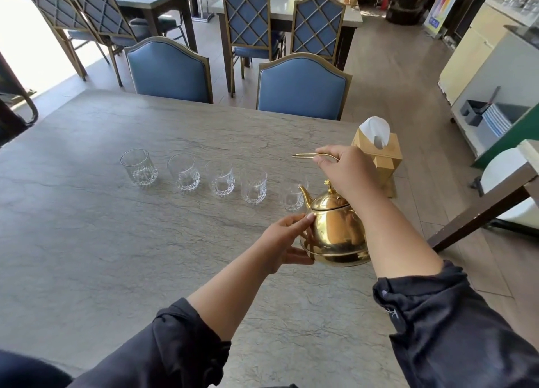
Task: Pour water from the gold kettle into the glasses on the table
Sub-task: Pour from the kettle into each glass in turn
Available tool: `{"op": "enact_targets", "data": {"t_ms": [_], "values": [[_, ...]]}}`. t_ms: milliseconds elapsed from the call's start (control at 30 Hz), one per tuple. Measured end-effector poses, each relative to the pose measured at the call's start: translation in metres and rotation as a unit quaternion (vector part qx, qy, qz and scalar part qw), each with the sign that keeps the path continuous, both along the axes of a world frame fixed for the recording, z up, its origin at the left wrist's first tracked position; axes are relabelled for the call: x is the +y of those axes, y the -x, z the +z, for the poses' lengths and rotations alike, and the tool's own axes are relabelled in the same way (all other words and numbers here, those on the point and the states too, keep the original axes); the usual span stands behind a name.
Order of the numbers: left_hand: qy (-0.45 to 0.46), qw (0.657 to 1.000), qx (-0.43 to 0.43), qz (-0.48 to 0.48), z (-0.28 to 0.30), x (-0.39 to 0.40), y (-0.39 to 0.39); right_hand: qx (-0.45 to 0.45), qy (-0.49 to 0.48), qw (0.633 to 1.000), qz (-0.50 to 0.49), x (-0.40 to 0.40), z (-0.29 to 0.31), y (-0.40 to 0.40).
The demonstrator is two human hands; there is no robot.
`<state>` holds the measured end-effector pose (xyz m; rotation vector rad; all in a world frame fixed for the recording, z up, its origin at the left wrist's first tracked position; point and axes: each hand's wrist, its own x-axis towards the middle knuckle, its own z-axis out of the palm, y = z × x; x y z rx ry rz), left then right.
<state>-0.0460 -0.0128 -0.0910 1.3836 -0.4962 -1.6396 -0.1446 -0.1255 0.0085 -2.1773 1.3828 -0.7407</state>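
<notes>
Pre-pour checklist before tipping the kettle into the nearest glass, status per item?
1. Right hand closed on the thin gold wire handle: ok.
2. Left hand steadying the shiny gold metal kettle body: ok.
3. Lid seated: ok.
4. Curved spout pointing at the rightmost clear cut-glass tumbler: ok.
5. Five tumblers upright in a row on the grey stone table: ok.
6. Water level inside kettle: cannot tell.

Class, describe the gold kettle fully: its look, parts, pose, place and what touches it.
The gold kettle looks like polished, mirror-bright metal: round belly, domed lid with a knob, curved spout toward the nearest glass. It stands upright, near the table's right edge. The right hand grips its thin wire handle, raised above; the left hand steadies its side.
</notes>
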Motion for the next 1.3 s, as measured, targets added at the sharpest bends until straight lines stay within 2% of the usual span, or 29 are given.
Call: {"op": "enact_targets", "data": {"t_ms": [533, 1300], "values": [[0.006, 1.000, 0.011, 0.005, 0.010, 0.000, 0.004, 0.031, 0.000, 1.000, 0.003, 0.001, 0.012, 0.001], [0.011, 1.000, 0.013, -0.007, 0.011, 0.004, 0.007, 0.022, 0.008, 1.000, 0.011, -0.001, 0.012, 0.003]]}}
